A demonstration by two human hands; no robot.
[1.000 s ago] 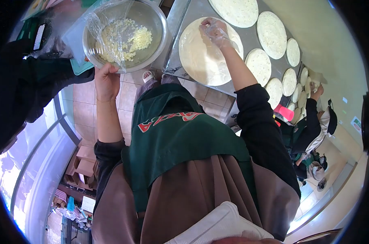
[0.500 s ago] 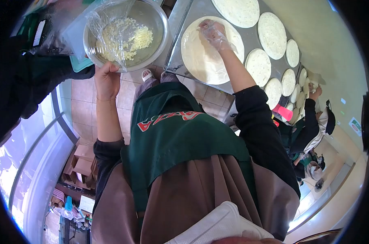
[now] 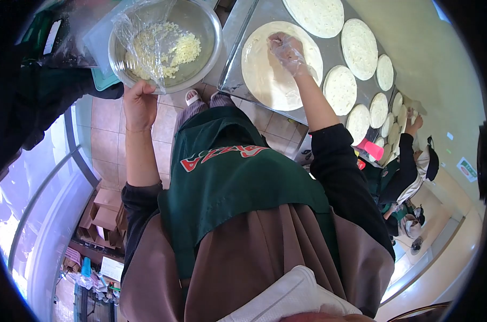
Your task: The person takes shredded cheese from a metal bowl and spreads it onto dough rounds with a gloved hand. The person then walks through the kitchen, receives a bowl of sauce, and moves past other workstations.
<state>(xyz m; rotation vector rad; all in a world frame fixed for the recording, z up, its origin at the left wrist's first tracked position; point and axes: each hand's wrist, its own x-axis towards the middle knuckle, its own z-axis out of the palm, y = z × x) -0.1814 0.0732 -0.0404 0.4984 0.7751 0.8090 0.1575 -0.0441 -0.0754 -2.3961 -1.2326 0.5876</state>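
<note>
My left hand (image 3: 140,107) grips the near rim of a metal mixing bowl (image 3: 205,68), thumb over the edge. Chopped pale cheese-like bits (image 3: 185,49) lie in the bowl, partly under clear plastic wrap (image 3: 126,35) draped over its left side. In a clear plastic glove, my right hand (image 3: 286,51) hovers low over a large round pizza base (image 3: 259,78). Its fingers are curled together, and I cannot tell what they hold. The base has a pale, smooth coat in the middle and lies on a metal table (image 3: 230,80).
More round pizza bases (image 3: 360,48) cover the table to the right, along the wall. A red cup (image 3: 371,148) stands by the table's near side. Further right, another person (image 3: 410,172) works at the same table. Cardboard boxes (image 3: 107,214) sit on the floor at left.
My right hand has moved slightly right and nearer to me over the pizza base, fingers still curled. My left hand keeps its hold on the bowl.
</note>
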